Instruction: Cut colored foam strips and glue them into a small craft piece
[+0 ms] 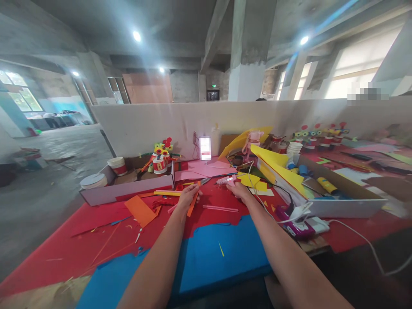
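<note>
My left hand (189, 195) pinches a narrow orange paper strip (193, 205), tilted over the red table covering (222, 198). A pink glue gun (226, 180) is gripped in my right hand (238, 190), its nozzle turned left toward the strip but apart from it. Just beyond the hands lie scissors (205, 180), partly hidden, and sheets of pink paper (206, 168). Thin pink strips (220, 208) rest between my forearms. Left of my left hand are yellow strips (167, 193) and a larger orange paper piece (140, 210).
An open box (128, 190) at left holds paper cups and a colourful cup figure (160, 161). Another box (347, 208) at right contains coloured rolls. Cables run from a purple power strip (296, 223) near my right arm. Blue paper (222, 253) covers the near edge; a white partition (154, 124) stands behind.
</note>
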`<action>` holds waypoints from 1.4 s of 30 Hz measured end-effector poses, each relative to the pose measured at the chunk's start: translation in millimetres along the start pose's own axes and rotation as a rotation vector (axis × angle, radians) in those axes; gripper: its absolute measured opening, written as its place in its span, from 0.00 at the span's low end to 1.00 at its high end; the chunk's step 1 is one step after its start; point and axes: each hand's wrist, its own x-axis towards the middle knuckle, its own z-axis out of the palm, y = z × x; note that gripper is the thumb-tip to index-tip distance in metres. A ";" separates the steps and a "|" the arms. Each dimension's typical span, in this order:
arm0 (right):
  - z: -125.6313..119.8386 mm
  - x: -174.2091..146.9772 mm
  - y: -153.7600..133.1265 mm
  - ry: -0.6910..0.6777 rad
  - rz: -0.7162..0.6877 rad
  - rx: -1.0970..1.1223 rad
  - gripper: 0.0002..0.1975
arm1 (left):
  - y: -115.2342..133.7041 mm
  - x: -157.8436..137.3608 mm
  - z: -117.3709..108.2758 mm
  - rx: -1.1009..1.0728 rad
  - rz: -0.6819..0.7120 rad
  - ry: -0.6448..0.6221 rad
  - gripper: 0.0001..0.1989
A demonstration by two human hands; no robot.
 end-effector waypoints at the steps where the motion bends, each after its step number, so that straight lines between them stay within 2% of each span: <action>1: -0.4 2.4 -1.8 0.002 0.036 -0.132 0.17 | -0.4 0.6 -0.6 0.000 0.001 -0.001 0.21; 3: -0.8 4.1 -5.1 -0.009 0.093 -0.318 0.17 | -1.6 1.8 -1.2 -0.001 0.005 -0.005 0.21; 6: 0.1 -0.5 -8.3 0.019 0.085 -0.438 0.20 | -3.4 3.1 -1.1 0.002 0.008 0.000 0.21; 9: 1.7 -10.0 -15.5 0.199 0.061 -0.489 0.23 | -4.3 3.1 -0.6 0.006 0.014 -0.002 0.20; 11: 3.8 -16.9 -24.6 0.286 -0.059 -0.476 0.19 | -4.3 2.8 -0.5 0.010 0.020 0.001 0.19; 12: 5.4 -20.3 -30.0 0.221 -0.148 -0.432 0.15 | -4.1 2.6 -0.6 0.013 0.021 0.006 0.19; 14: 9.6 -27.0 -40.5 -0.055 -0.318 -0.329 0.09 | -3.5 2.3 -0.6 0.022 0.016 0.013 0.19; 16: 14.5 -33.6 -48.3 -0.318 -0.362 -0.243 0.11 | -2.7 1.9 -0.5 0.029 0.010 0.013 0.19; 18: 18.6 -39.5 -52.7 -0.395 -0.397 -0.234 0.15 | -2.1 1.5 0.0 0.032 0.005 0.005 0.19; 20: 20.7 -43.8 -55.1 -0.394 -0.419 -0.252 0.16 | -1.7 1.1 0.7 0.039 0.002 -0.002 0.19; 26: 20.5 -47.5 -62.3 -0.377 -0.347 -0.337 0.08 | -0.1 -0.1 1.8 0.049 0.009 0.000 0.19; 30: 21.8 -50.4 -66.6 -0.392 -0.292 -0.326 0.10 | 0.3 0.1 1.3 0.046 0.007 0.003 0.20; 36: 24.3 -55.8 -70.3 -0.390 -0.261 -0.349 0.06 | -0.5 0.2 -0.3 0.040 0.005 0.003 0.19; 42: 27.1 -53.9 -73.4 -0.364 -0.356 -0.407 0.10 | -1.5 -0.3 -1.4 0.041 0.017 0.005 0.19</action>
